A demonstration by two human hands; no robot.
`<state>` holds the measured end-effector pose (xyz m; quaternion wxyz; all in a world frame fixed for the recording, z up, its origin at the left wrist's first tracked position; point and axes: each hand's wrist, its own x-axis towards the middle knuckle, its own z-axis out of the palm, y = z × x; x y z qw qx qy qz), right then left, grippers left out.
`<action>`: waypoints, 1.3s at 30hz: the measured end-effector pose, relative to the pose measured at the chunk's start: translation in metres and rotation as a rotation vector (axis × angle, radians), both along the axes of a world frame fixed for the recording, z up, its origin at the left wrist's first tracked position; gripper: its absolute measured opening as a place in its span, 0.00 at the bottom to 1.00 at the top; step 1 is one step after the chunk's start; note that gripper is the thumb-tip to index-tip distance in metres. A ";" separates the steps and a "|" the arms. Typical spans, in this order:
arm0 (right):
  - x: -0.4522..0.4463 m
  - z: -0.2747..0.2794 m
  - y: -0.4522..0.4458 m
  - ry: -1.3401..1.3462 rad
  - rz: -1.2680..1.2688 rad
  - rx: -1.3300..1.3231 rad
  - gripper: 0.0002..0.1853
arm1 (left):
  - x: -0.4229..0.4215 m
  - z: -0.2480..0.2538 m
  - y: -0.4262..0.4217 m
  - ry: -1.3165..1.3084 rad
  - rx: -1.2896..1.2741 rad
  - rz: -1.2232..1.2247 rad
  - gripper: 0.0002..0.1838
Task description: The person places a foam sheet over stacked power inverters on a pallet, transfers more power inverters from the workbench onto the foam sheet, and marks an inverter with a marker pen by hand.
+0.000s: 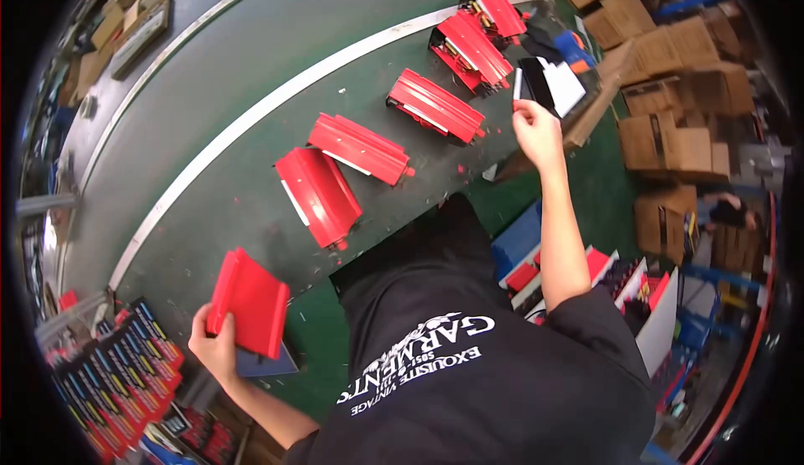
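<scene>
My left hand point(215, 343) grips a red ridged cover point(251, 304) by its edge, thumb on its face, near the bench's front edge. At the right, my right hand point(538, 130) has its fingers pinched together at the lower end of a narrow white strip point(517, 85). Beside that strip lie a black flat piece point(537, 85) and white sheets point(564, 85). Between my hands, several red housings stand in a slanted row on the bench, among them a near one point(318, 195), a middle one point(435, 105) and a far one point(496, 8). Some show white strips along their sides.
The dark green bench point(226, 180) has a pale rail point(276, 100) along it. Cardboard boxes point(670, 142) are stacked at right. Rows of red-and-black packages point(117, 373) stand at lower left. White bins with red parts point(645, 306) sit by my right side.
</scene>
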<state>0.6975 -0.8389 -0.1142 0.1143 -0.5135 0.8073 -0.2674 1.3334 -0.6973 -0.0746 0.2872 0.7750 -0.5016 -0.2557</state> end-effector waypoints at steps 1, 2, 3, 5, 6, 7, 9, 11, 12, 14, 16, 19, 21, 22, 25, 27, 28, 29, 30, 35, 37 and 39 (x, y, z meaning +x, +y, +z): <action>-0.034 -0.028 -0.014 0.007 -0.038 0.039 0.18 | -0.025 0.001 0.009 -0.058 0.065 -0.023 0.18; -0.060 -0.058 -0.030 0.009 -0.082 0.073 0.23 | -0.047 -0.002 0.014 -0.121 0.125 -0.050 0.18; -0.072 -0.072 -0.041 0.098 -0.094 0.096 0.26 | -0.073 0.001 0.014 -0.190 0.116 -0.112 0.17; -0.097 -0.103 -0.048 0.272 -0.095 0.187 0.32 | -0.107 -0.010 0.009 -0.234 0.027 -0.180 0.18; -0.114 -0.121 -0.060 0.361 -0.076 0.215 0.34 | -0.121 -0.022 0.005 -0.260 -0.028 -0.185 0.18; -0.130 -0.134 -0.068 0.264 -0.083 0.262 0.34 | -0.121 -0.032 0.000 -0.285 -0.061 -0.199 0.18; -0.150 -0.159 -0.074 0.317 -0.036 0.268 0.33 | -0.139 -0.044 -0.022 -0.240 -0.113 -0.183 0.20; -0.178 -0.185 -0.084 0.162 0.015 0.218 0.31 | -0.143 -0.052 -0.047 -0.400 -0.026 -0.140 0.24; -0.234 -0.225 -0.100 0.051 0.153 0.174 0.28 | -0.139 -0.054 -0.056 -0.317 0.030 -0.112 0.27; -0.250 -0.230 -0.099 0.097 0.139 0.167 0.24 | -0.149 -0.041 -0.068 -0.421 0.146 -0.188 0.34; -0.239 -0.219 -0.088 0.034 0.155 0.124 0.22 | -0.147 -0.032 -0.062 -0.298 0.249 -0.182 0.40; -0.233 -0.227 -0.075 -0.208 0.153 0.005 0.13 | -0.125 -0.039 -0.055 0.016 0.232 -0.241 0.44; -0.211 -0.212 -0.041 -0.720 0.092 -0.121 0.08 | -0.121 -0.037 -0.043 0.180 0.211 -0.264 0.44; -0.187 -0.198 -0.017 -0.946 0.098 -0.224 0.06 | -0.115 -0.045 -0.036 0.248 0.189 -0.272 0.44; -0.106 -0.181 0.033 -1.443 0.276 -0.490 0.02 | -0.115 -0.052 -0.027 0.252 0.145 -0.255 0.39; -0.053 -0.176 0.057 -1.822 0.510 -0.504 0.04 | -0.116 -0.059 -0.022 0.194 0.057 -0.247 0.36; -0.017 -0.167 0.068 -1.905 0.528 -0.487 0.06 | -0.113 -0.068 -0.021 0.178 -0.011 -0.236 0.34; 0.010 -0.164 0.077 -1.971 0.565 -0.432 0.04 | -0.109 -0.077 -0.020 0.161 -0.082 -0.226 0.33; 0.035 -0.159 0.084 -2.032 0.604 -0.377 0.05 | -0.106 -0.086 -0.020 0.388 -0.118 -0.170 0.31; 0.135 -0.124 0.104 -1.546 1.136 -0.275 0.16 | -0.105 -0.111 0.003 0.917 -0.334 0.109 0.23; 0.163 -0.107 0.107 -1.527 1.244 -0.263 0.14 | -0.117 -0.115 0.019 0.958 -0.447 0.172 0.21; 0.190 -0.096 0.111 -1.543 1.297 -0.264 0.13 | -0.131 -0.115 0.035 0.955 -0.496 0.151 0.20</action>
